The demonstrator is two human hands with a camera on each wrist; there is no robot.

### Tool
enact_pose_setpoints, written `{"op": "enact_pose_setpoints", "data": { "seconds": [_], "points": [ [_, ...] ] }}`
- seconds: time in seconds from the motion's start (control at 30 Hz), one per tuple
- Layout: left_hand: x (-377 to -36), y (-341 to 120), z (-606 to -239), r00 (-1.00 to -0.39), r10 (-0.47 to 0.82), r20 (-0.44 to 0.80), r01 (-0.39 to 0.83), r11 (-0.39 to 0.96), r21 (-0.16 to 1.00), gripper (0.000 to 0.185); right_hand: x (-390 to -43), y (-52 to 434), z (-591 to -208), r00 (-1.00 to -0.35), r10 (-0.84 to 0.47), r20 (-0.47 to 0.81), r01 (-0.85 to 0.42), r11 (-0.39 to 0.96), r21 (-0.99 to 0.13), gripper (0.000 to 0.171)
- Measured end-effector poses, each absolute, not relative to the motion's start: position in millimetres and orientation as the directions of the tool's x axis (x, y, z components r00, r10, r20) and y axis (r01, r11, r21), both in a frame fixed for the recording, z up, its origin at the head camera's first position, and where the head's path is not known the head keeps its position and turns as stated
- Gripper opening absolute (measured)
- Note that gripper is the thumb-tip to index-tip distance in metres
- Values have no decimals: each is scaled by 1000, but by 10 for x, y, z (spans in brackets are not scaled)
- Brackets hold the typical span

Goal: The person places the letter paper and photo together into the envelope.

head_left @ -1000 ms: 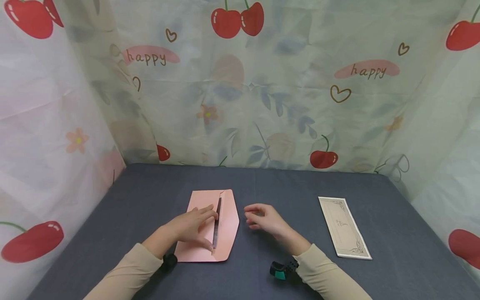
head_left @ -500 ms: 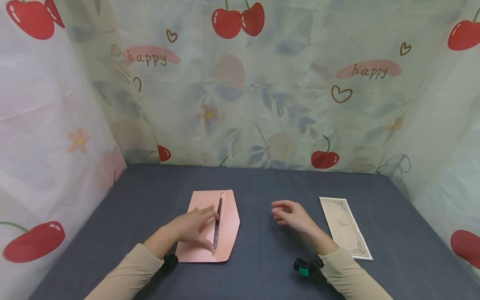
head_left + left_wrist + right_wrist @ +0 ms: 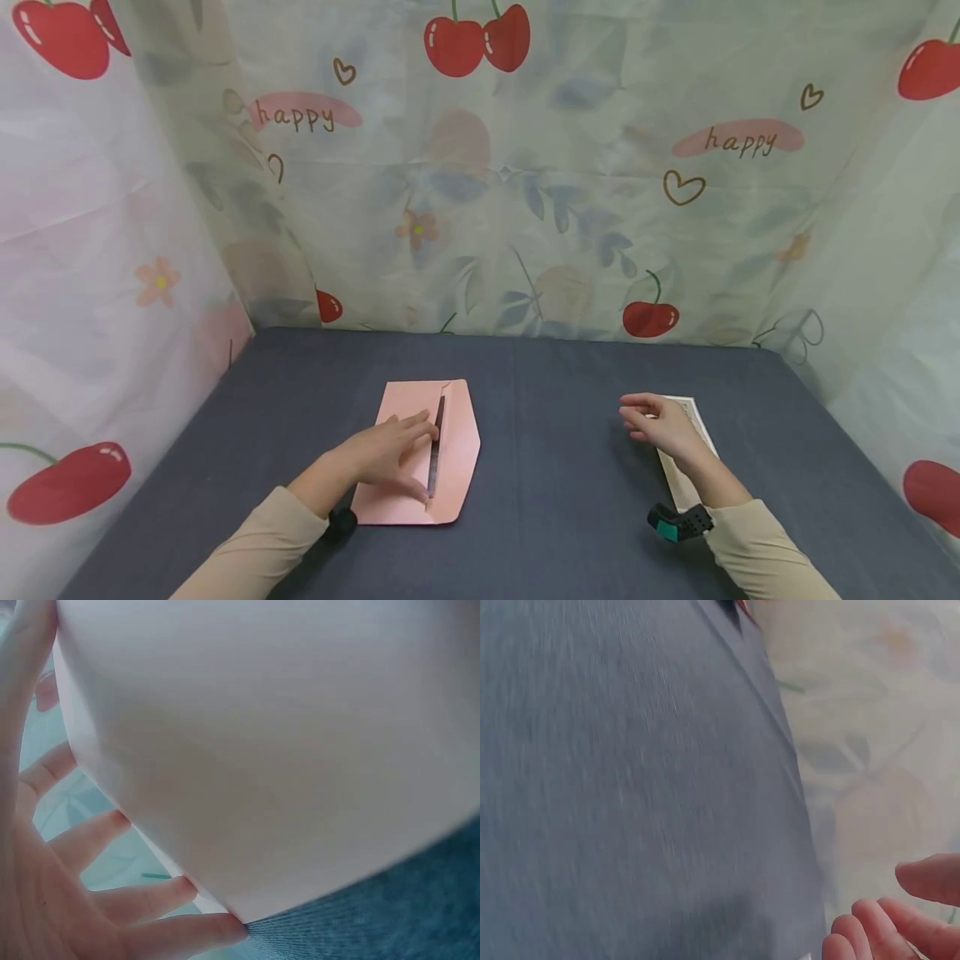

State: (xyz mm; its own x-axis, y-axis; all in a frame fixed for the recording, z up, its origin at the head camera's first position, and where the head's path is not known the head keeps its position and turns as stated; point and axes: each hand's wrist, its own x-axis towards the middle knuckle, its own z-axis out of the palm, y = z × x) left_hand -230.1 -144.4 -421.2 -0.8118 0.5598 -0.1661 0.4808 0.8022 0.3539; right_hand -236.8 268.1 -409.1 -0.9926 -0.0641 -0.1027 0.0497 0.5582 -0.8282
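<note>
Head view: a pink envelope lies flat on the dark grey surface, left of centre, its flap folded open toward the right and a dark slit showing along the opening. The left hand rests palm-down on the envelope body, fingers extended and slightly spread, their tips reaching the edge of the slit; it presses the paper rather than pinching it. In the left wrist view the fingers lie straight against the pale underside of the envelope. The right hand hovers over the near-left part of a cream card with a printed border, which lies flat on the right side of the surface, well apart from the envelope; the fingers are loosely curled and hold nothing, and whether they touch the card cannot be told. The right wrist view shows only curled fingertips above the cloth. A cherry-printed curtain encloses the surface on three sides.
</note>
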Motion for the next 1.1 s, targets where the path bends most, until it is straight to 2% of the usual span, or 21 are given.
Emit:
{"op": "enact_pose_setpoints", "data": {
  "seconds": [0.4,0.77,1.1],
  "points": [
    [-2312,-1449,-4222,-810,563,-164,482,798,361,72,-2336,3289,-4133,-989,98,-111,148,655,-741,51],
    [-2310,-1448,-4220,-813,557,-171,476,804,357,72,-2372,3552,-4236,-955,250,-158,290,691,-662,52],
    [-2301,-1441,-4213,-821,540,-186,455,815,358,72,-2390,3626,-4274,-938,274,-213,347,728,-592,54]
  ]
}}
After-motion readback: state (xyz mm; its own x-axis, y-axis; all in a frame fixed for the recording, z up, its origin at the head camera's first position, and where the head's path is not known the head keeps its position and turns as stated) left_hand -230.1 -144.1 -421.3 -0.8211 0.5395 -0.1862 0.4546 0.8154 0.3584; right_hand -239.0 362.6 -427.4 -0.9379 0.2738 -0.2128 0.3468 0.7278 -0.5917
